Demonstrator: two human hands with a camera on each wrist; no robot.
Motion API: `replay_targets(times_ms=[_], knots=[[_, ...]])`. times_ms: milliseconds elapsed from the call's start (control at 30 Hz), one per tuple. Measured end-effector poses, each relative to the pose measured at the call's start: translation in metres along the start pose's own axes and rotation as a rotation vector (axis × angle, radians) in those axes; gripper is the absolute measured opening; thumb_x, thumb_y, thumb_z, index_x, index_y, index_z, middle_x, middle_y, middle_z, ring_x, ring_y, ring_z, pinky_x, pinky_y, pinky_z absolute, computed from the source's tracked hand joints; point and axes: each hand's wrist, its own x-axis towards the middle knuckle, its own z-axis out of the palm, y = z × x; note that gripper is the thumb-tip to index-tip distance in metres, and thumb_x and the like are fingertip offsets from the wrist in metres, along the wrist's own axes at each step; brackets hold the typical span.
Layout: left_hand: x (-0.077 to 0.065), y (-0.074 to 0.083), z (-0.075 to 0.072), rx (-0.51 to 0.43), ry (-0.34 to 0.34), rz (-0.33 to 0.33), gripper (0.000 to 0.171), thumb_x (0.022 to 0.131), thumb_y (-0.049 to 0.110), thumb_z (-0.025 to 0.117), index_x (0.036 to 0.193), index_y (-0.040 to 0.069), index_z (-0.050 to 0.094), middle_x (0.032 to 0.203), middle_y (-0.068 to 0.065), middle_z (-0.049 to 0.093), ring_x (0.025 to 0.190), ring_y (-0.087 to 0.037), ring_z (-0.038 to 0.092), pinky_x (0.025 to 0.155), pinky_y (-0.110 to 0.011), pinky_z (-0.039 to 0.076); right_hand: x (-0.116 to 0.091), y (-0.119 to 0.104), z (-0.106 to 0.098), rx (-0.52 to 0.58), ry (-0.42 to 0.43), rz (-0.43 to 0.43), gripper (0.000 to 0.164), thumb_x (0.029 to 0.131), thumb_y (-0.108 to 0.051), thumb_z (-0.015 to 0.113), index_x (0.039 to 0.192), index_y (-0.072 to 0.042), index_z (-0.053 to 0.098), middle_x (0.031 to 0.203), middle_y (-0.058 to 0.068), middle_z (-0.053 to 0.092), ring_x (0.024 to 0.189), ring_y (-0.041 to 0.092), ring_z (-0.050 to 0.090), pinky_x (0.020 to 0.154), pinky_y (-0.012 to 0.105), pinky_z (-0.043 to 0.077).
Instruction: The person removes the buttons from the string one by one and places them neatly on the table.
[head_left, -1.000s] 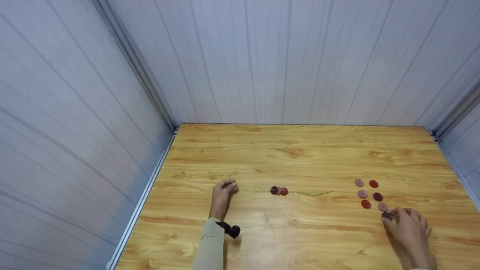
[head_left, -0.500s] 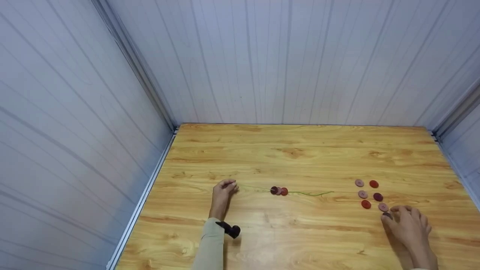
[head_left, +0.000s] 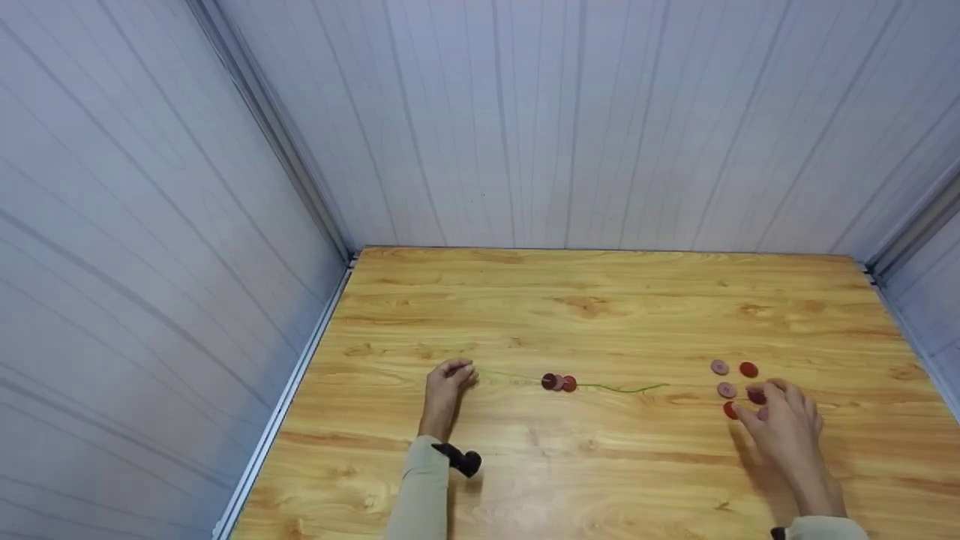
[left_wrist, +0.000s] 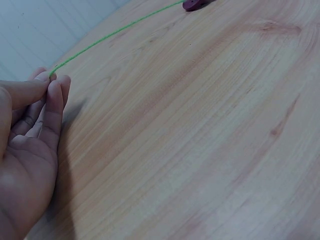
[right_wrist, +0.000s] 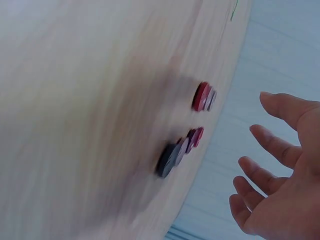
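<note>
My left hand (head_left: 448,386) pinches one end of a green string (left_wrist: 111,35) between thumb and fingertips, left of the middle of the table. Three overlapping buttons, a dark maroon one (head_left: 549,382), a pink one and a red one (head_left: 570,383), lie along the string. Over the loose buttons at the right is my right hand (head_left: 787,431), its fingers spread and holding nothing. The right wrist view has a dark grey button (right_wrist: 167,160) at the near end of a row; the hand hides it in the head view. A red button (head_left: 730,410) shows beside the thumb.
Further loose buttons lie just beyond the right hand: a pink button (head_left: 720,367), a red button (head_left: 748,369) and another pink one (head_left: 726,389). White panel walls (head_left: 525,127) border the wooden table (head_left: 585,465) at the back and sides.
My right hand has let go of the dark grey button and moved forward and left over the other buttons. The left hand and the string stay in place.
</note>
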Motion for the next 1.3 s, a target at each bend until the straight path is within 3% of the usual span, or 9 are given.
replay_targets(times_ms=[267, 433, 667, 900, 1300], knots=[[0.001, -0.001, -0.001, -0.018, -0.02, 0.013, 0.025, 0.091, -0.001, 0.061, 0.112, -0.014, 0.057, 0.112, -0.028, 0.059, 0.093, -0.026, 0.066, 0.092, -0.041, 0.055, 0.012, -0.027, 0.014, 0.028, 0.039, -0.101, 0.042, 0.09, -0.023, 0.066, 0.122, 0.001, 0.054, 0.137, 0.031, 0.035, 0.123, 0.054, 0.025, 0.095, 0.071, 0.019], [0.0, -0.001, 0.0, -0.015, -0.005, 0.015, 0.022, 0.09, -0.001, 0.062, 0.109, -0.012, 0.059, 0.11, -0.025, 0.061, 0.09, -0.023, 0.066, 0.087, -0.035, 0.057, 0.018, -0.041, 0.025, 0.054, 0.029, -0.155, 0.04, 0.089, -0.022, 0.067, 0.121, -0.002, 0.055, 0.136, 0.026, 0.038, 0.125, 0.052, 0.024, 0.097, 0.071, 0.017], [-0.001, -0.002, -0.001, -0.008, 0.001, 0.023, 0.022, 0.09, -0.001, 0.062, 0.108, -0.011, 0.059, 0.105, -0.021, 0.062, 0.088, -0.021, 0.066, 0.083, -0.031, 0.058, 0.025, -0.059, 0.041, 0.053, 0.046, -0.208, 0.036, 0.087, -0.018, 0.07, 0.117, -0.003, 0.058, 0.131, 0.025, 0.042, 0.122, 0.048, 0.03, 0.095, 0.064, 0.024], [0.0, -0.003, -0.001, -0.007, -0.007, 0.02, 0.026, 0.089, 0.001, 0.063, 0.111, -0.013, 0.058, 0.097, -0.013, 0.063, 0.084, -0.019, 0.066, 0.082, -0.032, 0.058, 0.032, -0.078, 0.055, 0.063, -0.01, -0.212, 0.038, 0.087, -0.021, 0.07, 0.119, -0.003, 0.058, 0.135, 0.024, 0.041, 0.126, 0.046, 0.029, 0.098, 0.065, 0.023], [-0.001, -0.002, 0.0, 0.001, -0.003, 0.014, 0.026, 0.09, 0.001, 0.063, 0.111, -0.013, 0.058, 0.106, -0.022, 0.062, 0.09, -0.023, 0.067, 0.086, -0.033, 0.058, 0.036, -0.1, 0.08, 0.11, -0.093, -0.246, 0.036, 0.089, -0.021, 0.068, 0.118, -0.004, 0.059, 0.138, 0.022, 0.041, 0.128, 0.044, 0.03, 0.102, 0.065, 0.022]])
